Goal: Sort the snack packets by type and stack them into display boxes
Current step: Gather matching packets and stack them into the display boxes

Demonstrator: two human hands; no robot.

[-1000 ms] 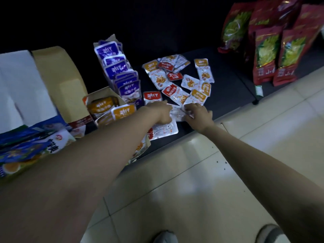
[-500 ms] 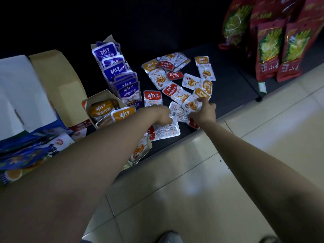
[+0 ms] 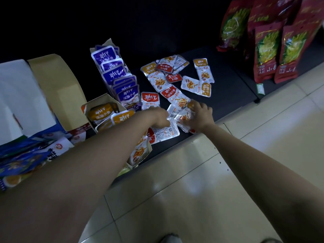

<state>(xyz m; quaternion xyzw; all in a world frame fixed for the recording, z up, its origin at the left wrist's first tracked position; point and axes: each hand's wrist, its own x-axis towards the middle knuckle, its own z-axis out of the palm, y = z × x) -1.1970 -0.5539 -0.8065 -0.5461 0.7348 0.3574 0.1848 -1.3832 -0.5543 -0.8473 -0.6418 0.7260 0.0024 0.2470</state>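
Small red and orange snack packets [image 3: 172, 93] lie scattered on a dark low shelf [image 3: 229, 92]. Purple packets [image 3: 114, 74] stand in a row in a display box. Orange packets [image 3: 103, 113] fill an open box beside them. My left hand [image 3: 160, 116] grips a stack of face-down red packets [image 3: 164, 133] near the shelf's front edge. Just to its right, my right hand [image 3: 201, 114] pinches a loose packet [image 3: 184, 119] that shows orange-red food. The two hands are almost touching.
Tall red bags [image 3: 266, 53] stand at the shelf's right end. An open cardboard box flap [image 3: 57, 88] and blue bags [image 3: 26, 155] lie at the left. Pale floor tiles [image 3: 192, 190] run in front of the shelf, with my shoes at the bottom edge.
My right hand reached out to an orange-topped packet, then drew back toward my left hand with a packet under its fingers. My left hand stayed on its stack.
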